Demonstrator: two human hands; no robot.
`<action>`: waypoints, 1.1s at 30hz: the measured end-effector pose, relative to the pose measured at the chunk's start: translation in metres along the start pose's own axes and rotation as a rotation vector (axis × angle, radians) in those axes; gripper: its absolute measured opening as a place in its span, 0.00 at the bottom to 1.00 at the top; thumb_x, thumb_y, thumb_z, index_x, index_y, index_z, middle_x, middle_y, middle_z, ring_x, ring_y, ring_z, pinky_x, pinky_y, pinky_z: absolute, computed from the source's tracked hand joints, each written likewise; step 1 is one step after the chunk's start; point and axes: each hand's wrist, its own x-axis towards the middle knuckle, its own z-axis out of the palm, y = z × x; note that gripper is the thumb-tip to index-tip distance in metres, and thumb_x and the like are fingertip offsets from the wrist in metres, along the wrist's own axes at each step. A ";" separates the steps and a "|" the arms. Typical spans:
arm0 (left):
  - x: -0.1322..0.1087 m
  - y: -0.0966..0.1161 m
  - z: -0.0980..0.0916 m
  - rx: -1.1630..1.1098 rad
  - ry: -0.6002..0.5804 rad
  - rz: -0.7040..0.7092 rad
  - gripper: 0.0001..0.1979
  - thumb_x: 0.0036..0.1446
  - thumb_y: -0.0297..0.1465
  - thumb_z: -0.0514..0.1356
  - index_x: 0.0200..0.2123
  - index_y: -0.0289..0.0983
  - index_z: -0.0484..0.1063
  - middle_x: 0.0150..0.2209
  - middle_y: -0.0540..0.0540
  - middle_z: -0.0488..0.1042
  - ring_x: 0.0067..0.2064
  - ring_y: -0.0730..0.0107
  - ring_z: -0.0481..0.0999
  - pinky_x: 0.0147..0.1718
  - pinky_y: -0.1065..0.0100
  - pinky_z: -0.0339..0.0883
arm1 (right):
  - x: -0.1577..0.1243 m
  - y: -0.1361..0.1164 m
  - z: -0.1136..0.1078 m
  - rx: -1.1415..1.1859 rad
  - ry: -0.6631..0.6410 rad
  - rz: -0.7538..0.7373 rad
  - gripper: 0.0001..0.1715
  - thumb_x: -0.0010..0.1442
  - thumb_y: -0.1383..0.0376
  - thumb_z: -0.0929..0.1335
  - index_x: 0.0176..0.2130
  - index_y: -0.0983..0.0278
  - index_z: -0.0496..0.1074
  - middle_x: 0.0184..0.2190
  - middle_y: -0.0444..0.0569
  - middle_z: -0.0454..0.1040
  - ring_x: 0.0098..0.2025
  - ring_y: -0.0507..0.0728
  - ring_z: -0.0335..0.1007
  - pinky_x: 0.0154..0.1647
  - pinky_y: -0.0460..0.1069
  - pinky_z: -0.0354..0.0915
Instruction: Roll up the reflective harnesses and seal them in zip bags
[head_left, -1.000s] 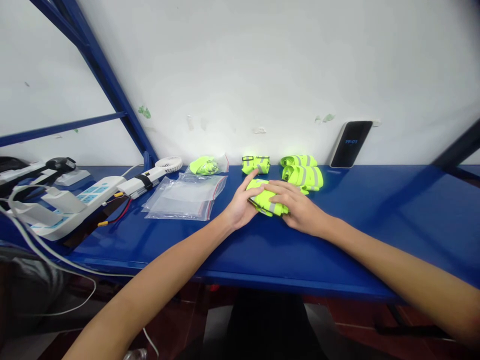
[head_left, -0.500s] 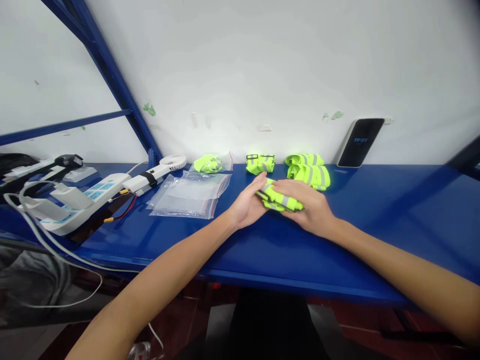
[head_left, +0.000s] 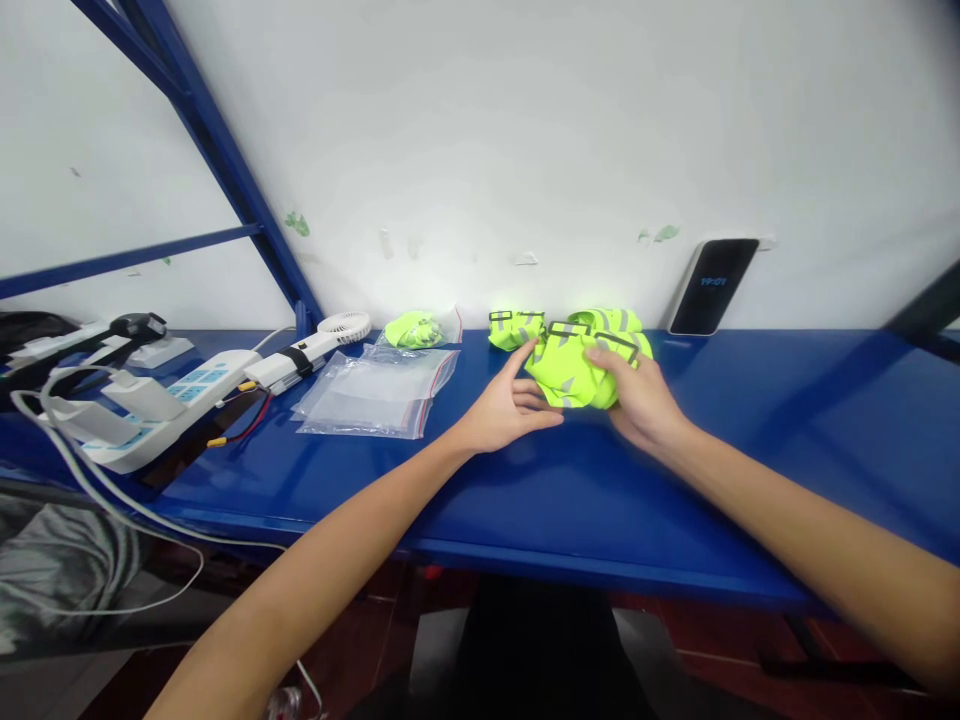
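Observation:
My right hand [head_left: 643, 398] grips a fluorescent yellow reflective vest [head_left: 574, 370], bunched up, with grey bands and black edging; the thumb lies on its face. At the bundle's left side my left hand [head_left: 506, 408] is open, thumb and fingers apart, its fingertips close to the fabric; whether they touch it I cannot tell. Behind, against the wall, lies a rolled yellow reflective bundle [head_left: 516, 328]. More yellow reflective rolls [head_left: 619, 320] are partly hidden behind the held vest.
Clear zip bags [head_left: 367, 400] lie left on the blue table [head_left: 480, 510], near a bagged yellow bundle [head_left: 412, 330]. Farther left are a white handheld fan [head_left: 343, 328] and a power strip [head_left: 202, 390] with cables. A phone [head_left: 712, 287] leans on the wall at right.
The vest was a compact roll between both hands; now it is turned and shows a broader face. My left hand has loosened and spread its fingers, while my right hand keeps hold.

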 end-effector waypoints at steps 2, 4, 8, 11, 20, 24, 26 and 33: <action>0.000 -0.001 0.002 0.070 0.053 0.022 0.56 0.46 0.32 0.73 0.70 0.44 0.41 0.38 0.44 0.78 0.40 0.63 0.80 0.44 0.60 0.71 | -0.003 -0.002 0.001 0.004 -0.043 0.062 0.13 0.48 0.62 0.76 0.36 0.61 0.77 0.41 0.48 0.82 0.44 0.63 0.79 0.48 0.58 0.75; -0.001 0.000 0.003 0.089 0.099 0.053 0.54 0.46 0.34 0.73 0.69 0.44 0.45 0.46 0.40 0.77 0.45 0.60 0.79 0.45 0.60 0.72 | -0.004 -0.001 0.000 -0.017 -0.096 0.077 0.14 0.48 0.61 0.76 0.37 0.62 0.77 0.42 0.49 0.82 0.45 0.64 0.79 0.48 0.58 0.75; -0.005 0.004 0.006 0.060 0.159 0.141 0.47 0.44 0.34 0.73 0.65 0.43 0.55 0.60 0.38 0.66 0.58 0.52 0.70 0.53 0.55 0.68 | -0.007 0.005 -0.002 -0.099 -0.197 0.035 0.21 0.49 0.59 0.77 0.43 0.63 0.76 0.44 0.51 0.81 0.45 0.64 0.79 0.50 0.60 0.74; -0.007 0.009 0.008 0.063 0.193 0.170 0.45 0.41 0.32 0.74 0.62 0.43 0.60 0.58 0.40 0.68 0.60 0.51 0.68 0.57 0.54 0.64 | -0.010 0.010 -0.001 -0.164 -0.240 -0.007 0.25 0.50 0.56 0.77 0.46 0.62 0.75 0.46 0.52 0.80 0.47 0.64 0.78 0.50 0.61 0.73; -0.008 0.011 0.011 0.366 0.299 0.162 0.38 0.41 0.36 0.73 0.55 0.40 0.62 0.47 0.43 0.75 0.50 0.53 0.74 0.53 0.57 0.63 | -0.012 0.019 0.002 -0.098 -0.153 0.045 0.28 0.47 0.58 0.78 0.47 0.60 0.72 0.44 0.50 0.79 0.47 0.63 0.77 0.49 0.60 0.73; -0.008 0.011 0.019 0.493 0.421 0.140 0.35 0.41 0.40 0.73 0.51 0.42 0.62 0.45 0.43 0.74 0.47 0.53 0.74 0.49 0.57 0.63 | -0.012 0.024 0.007 -0.148 -0.020 -0.066 0.24 0.47 0.57 0.77 0.43 0.60 0.71 0.42 0.48 0.78 0.45 0.62 0.76 0.49 0.58 0.72; -0.007 0.010 0.025 0.545 0.459 0.134 0.33 0.41 0.43 0.73 0.48 0.42 0.61 0.43 0.45 0.74 0.45 0.54 0.74 0.47 0.58 0.63 | -0.011 0.025 0.007 -0.183 0.027 -0.124 0.21 0.49 0.57 0.75 0.41 0.60 0.70 0.40 0.47 0.77 0.42 0.61 0.76 0.45 0.56 0.73; -0.005 0.012 0.043 0.552 0.540 0.077 0.32 0.37 0.44 0.74 0.38 0.43 0.57 0.32 0.50 0.71 0.36 0.57 0.74 0.37 0.64 0.61 | -0.009 0.016 0.004 -0.502 0.124 -0.358 0.10 0.53 0.57 0.69 0.35 0.60 0.70 0.31 0.45 0.74 0.35 0.58 0.70 0.38 0.52 0.69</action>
